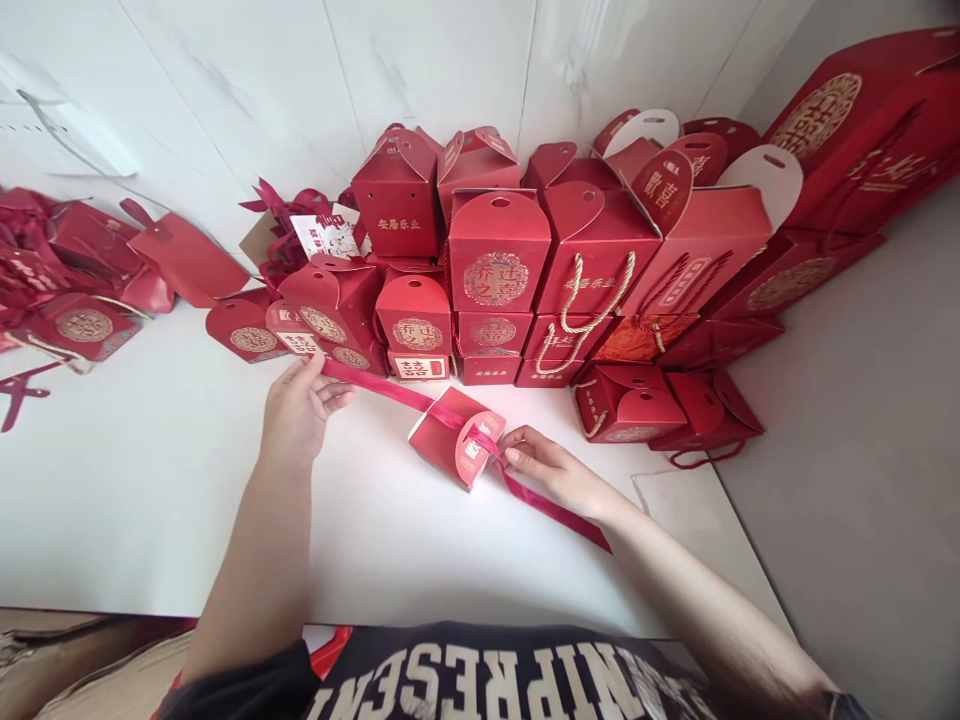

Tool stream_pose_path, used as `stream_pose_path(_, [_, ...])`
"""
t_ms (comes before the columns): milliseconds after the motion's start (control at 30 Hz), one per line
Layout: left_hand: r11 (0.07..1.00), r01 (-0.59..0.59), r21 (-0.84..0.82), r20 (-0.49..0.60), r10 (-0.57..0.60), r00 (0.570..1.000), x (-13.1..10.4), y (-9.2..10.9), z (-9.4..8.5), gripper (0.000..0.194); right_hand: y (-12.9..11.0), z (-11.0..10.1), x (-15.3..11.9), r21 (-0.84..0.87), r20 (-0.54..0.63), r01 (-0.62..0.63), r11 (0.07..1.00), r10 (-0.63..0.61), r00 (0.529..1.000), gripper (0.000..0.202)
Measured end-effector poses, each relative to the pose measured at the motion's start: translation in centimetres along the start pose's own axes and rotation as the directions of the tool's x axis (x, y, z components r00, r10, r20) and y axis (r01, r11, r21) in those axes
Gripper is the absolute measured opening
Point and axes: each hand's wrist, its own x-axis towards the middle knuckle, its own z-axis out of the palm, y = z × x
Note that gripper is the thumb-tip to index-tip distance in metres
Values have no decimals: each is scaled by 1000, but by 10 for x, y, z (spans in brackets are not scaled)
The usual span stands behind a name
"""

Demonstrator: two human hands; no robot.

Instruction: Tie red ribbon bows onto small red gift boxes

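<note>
Head view: left of centre, the left hand [304,408] pinches a crimson ribbon [379,384]; mid-frame, beside the red gift box [433,436], the right hand [546,464] angles inward, fingers bent, its grip hard to tell.

It looks like an indoor gift-packing corner, though whether in a shop or a home cannot be told. A white surface [172,480] stands against a marble-patterned wall [442,60] and a grey side wall [862,520], bearing red gift boxes [499,235] stacked in rows, some with gold lettering.
</note>
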Motion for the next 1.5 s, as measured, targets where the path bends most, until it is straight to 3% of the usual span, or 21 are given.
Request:
stream_pose_path(100, [974, 224, -44, 134, -217, 967, -8, -21, 8, 48, 3, 7, 5, 88, 39, 5, 996, -9, 999, 41])
stream_pose_path(167, [928, 358, 101, 316, -371, 873, -20, -37, 16, 61, 3, 8, 9, 118, 63, 18, 993, -25, 998, 43])
stream_pose_path(233, [923, 323, 210, 406, -382, 830, -34, -49, 23, 53, 2, 7, 13, 131, 61, 24, 991, -33, 998, 42])
stream_pose_path(367, [960, 176, 218, 507, -266, 820, -54, -53, 33, 40, -3, 3, 17, 120, 11, 66, 991, -68, 998, 40])
stream_pose_path(567, [988, 134, 83, 415, -156, 896, -65, -51, 49, 40, -7, -2, 22, 57, -39, 119, 991, -117, 992, 38])
stream_pose_path(733, [986, 12, 167, 349, -70, 935, -78, -56, 61, 30, -13, -6, 21, 42, -12, 115, 993, -114, 993, 36])
stream_pose_path(900, [919, -223, 326, 381, 88, 920, -85, -54, 63, 29, -25, -9, 19, -45, -36, 117, 992, -118, 992, 42])
stream_pose_path(1000, [910, -216, 353, 377, 73, 923, -82, -53, 61, 30, -27, -9, 21, -167, -72, 119, 979, -133, 989, 44])
stream_pose_path(1133, [961, -136, 241, 313, 56, 948, -77, -50, 56, 30, -26, -8, 24, -322, -134, 114, 940, -165, 977, 39])
stream_pose_path(1333, [971, -225, 87, 191, 205, 960, -80, -26, 60, 26, -51, -11, 16, -115, -119, 194, 974, -208, 971, 24])
stream_pose_path(1500, [924, -356, 140, 260, 312, 914, -85, 8, 81, 38, -93, -11, 7, -58, -96, 316, 947, -320, 942, 18])
